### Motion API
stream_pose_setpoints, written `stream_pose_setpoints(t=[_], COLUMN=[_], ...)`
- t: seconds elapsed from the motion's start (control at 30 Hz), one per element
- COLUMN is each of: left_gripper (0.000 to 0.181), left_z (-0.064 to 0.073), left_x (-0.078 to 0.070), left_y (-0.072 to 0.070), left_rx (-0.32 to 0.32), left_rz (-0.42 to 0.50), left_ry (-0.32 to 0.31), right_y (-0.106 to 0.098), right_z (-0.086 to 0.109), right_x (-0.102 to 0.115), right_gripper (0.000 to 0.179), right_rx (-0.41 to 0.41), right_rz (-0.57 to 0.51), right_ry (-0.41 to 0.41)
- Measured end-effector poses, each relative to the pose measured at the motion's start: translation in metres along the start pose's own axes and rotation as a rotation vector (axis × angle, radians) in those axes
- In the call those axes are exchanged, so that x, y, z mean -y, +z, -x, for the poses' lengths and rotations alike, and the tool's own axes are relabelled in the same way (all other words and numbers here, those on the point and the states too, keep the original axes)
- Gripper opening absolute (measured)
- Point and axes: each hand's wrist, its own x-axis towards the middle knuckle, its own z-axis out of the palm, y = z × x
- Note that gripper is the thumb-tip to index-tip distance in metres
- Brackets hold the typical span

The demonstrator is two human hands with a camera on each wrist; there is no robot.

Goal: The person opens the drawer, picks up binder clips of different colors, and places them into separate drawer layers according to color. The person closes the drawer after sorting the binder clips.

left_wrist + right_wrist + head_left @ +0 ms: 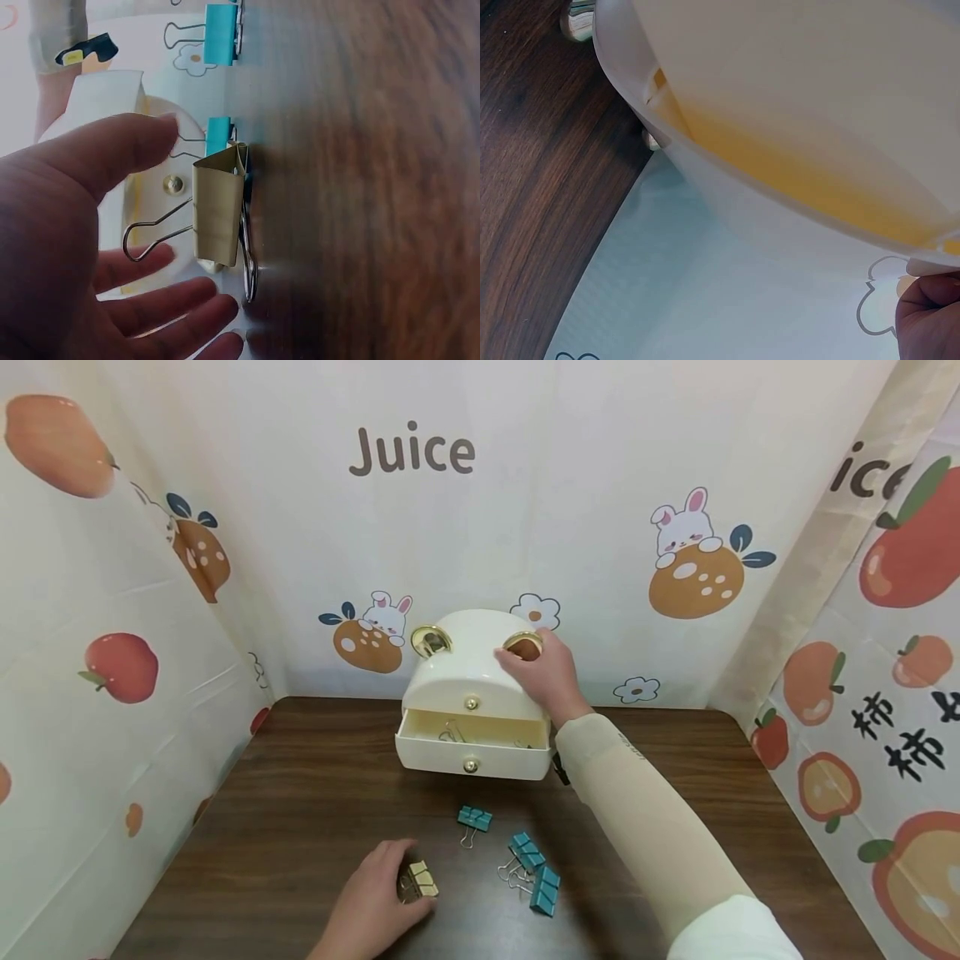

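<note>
A cream desktop box [480, 652] with two gold-rimmed round ears stands at the back of the table. Its lower drawer [435, 755] is pulled out, with a few wire-handled clips inside. My right hand [551, 677] grips the right ear [522, 647] from the side. In the right wrist view, that hand [934, 319] shows only at the lower right edge. My left hand [375, 897] lies low at the front, thumb and fingers spread either side of a yellow binder clip [423, 878]. The left wrist view shows this clip [217, 214] standing between thumb and fingers, wire handles outward.
One teal binder clip [475, 818] lies in front of the drawer. To its right, two more teal clips, one behind [527, 852] and one nearer [545, 892], lie close together. A printed curtain [480, 527] rises behind the brown wooden table [322, 777] and along both sides.
</note>
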Motion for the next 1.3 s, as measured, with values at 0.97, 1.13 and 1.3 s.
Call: stream_pose_setpoints(t=[0.97,1.13,1.3], left_gripper=[0.045,0.045,0.043], left_z=[-0.008,-0.009,-0.011], left_x=[-0.003,-0.005,-0.008], left_y=[0.005,0.001,-0.003], left_rx=[0.088,0.049,-0.002], left_rz=[0.044,0.058,0.071], left_ry=[-0.069,-0.081,-0.063], right_y=[-0.001,-0.001,-0.001], right_z=[0.003,0.003,0.003], right_x=[0.001,0.001,0.002], right_gripper=[0.055,0.054,0.054], right_rx=[0.011,0.008,0.001], right_rz=[-0.026,-0.03,-0.024], right_ry=[0.012,0.009,0.003])
